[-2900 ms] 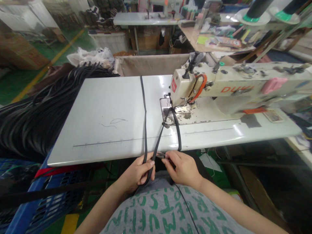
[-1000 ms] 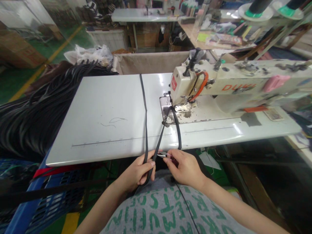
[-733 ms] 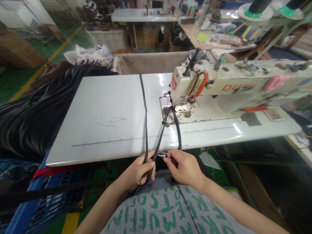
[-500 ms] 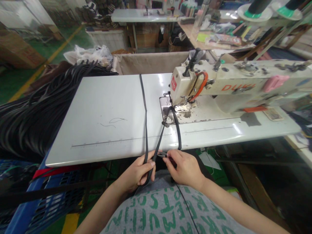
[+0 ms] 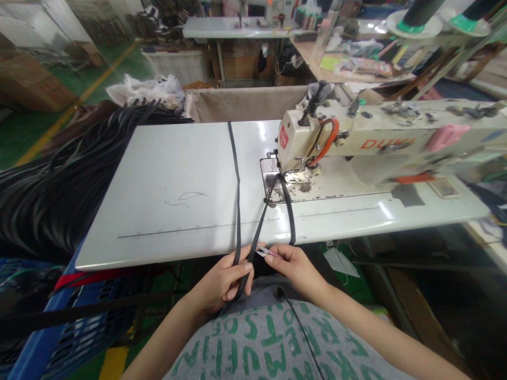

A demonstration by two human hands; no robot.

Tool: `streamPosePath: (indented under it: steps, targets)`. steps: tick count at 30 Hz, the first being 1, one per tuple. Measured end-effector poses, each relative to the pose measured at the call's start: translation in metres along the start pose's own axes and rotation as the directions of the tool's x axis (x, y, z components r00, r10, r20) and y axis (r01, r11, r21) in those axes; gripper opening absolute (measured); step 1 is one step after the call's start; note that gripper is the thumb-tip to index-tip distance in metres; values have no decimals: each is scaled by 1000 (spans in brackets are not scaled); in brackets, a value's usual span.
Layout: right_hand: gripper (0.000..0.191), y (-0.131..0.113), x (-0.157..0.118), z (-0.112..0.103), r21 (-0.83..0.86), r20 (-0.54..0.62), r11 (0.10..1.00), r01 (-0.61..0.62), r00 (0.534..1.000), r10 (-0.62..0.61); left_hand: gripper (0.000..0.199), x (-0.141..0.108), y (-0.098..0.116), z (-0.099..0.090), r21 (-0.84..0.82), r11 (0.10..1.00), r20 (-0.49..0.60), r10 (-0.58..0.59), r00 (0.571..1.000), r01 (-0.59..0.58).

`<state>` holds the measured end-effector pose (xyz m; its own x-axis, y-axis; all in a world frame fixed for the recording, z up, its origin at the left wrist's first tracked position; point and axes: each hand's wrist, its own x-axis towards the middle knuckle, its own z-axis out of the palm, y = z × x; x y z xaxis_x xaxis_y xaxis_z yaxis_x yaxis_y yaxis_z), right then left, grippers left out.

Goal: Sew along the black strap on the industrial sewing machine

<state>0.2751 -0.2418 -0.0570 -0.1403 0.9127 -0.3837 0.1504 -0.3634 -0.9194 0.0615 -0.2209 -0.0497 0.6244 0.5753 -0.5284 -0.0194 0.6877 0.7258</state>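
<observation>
A narrow black strap (image 5: 238, 211) runs from the far edge of the white table toward me, and my left hand (image 5: 227, 279) is closed around it in front of the near edge. Another length of the strap goes from that hand up to the needle area of the sewing machine (image 5: 295, 138) and comes back down over the table edge at the right. My right hand (image 5: 296, 265) grips small thread snips (image 5: 262, 252), their pointed blades beside the fingertips of my left hand and close to the strap. Part of the snips' handle is hidden by my fingers.
The white sewing table (image 5: 190, 174) has a printed ruler and loose thread on it. A large heap of black straps (image 5: 35, 195) hangs at the left above a blue crate (image 5: 79, 316). Behind the table stands a beige bin (image 5: 245, 103); thread cones (image 5: 415, 21) are at upper right.
My right hand has turned and shifted slightly, and the snips' blades now show more clearly, with pink handle visible. My left hand keeps its hold on the strap, nearly unmoved.
</observation>
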Motion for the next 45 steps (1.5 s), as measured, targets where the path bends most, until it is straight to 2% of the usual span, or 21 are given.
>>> streamPosePath:
  steps: [2,4,6,8,10,11,13,15,18,21,24,26,29,34,45]
  targets:
    - [31,-3,-3,-1,-232,-62,970,75,994,-92,73,1,-1,0,2,1000,-6,-5,1000,5]
    - [23,-6,-6,-2,-449,-97,882,147,973,-211,74,1,-3,0,2,1000,-10,-10,1000,10]
    - [18,-8,-7,-3,-527,-99,831,180,958,-270,75,1,-4,0,2,1000,-13,-8,1000,8]
    - [22,-8,-5,-3,-427,-96,891,153,972,-213,74,1,-5,1,9,1000,-10,3,1000,-3]
    - [32,-7,-2,-2,-179,-59,982,57,996,-69,72,0,-4,1,24,1000,-4,16,1000,-16]
    - [37,-6,-1,-2,-35,-22,999,-9,1000,9,72,0,-3,1,35,999,0,22,1000,-22]
    - [45,-5,0,0,199,53,970,-137,990,129,72,0,-2,1,60,998,10,33,999,-33]
    - [49,-4,-1,1,304,87,929,-209,978,192,73,0,-1,0,76,996,19,40,999,-41]
    - [52,-4,-2,2,298,75,930,-213,977,200,74,0,-1,-1,82,996,24,38,999,-39]
    - [48,-5,-1,0,176,36,974,-146,989,142,74,1,-2,-2,76,997,20,33,999,-34]
    - [37,-9,-2,-4,-151,-53,988,-3,999,-5,73,1,-3,-2,61,998,11,26,1000,-26]
    - [30,-13,-4,-7,-385,-86,920,73,990,-115,74,0,-4,-3,60,998,5,22,1000,-22]
    - [26,-18,-9,-9,-572,-85,809,137,971,-225,74,0,-4,-4,67,998,-2,23,1000,-23]
    - [21,-15,-12,-7,-689,-54,697,198,945,-322,73,0,-4,-4,69,997,8,18,1000,-19]
    - [20,-11,-12,-7,-774,-27,597,210,931,-364,74,0,-5,-4,70,997,5,22,1000,-23]
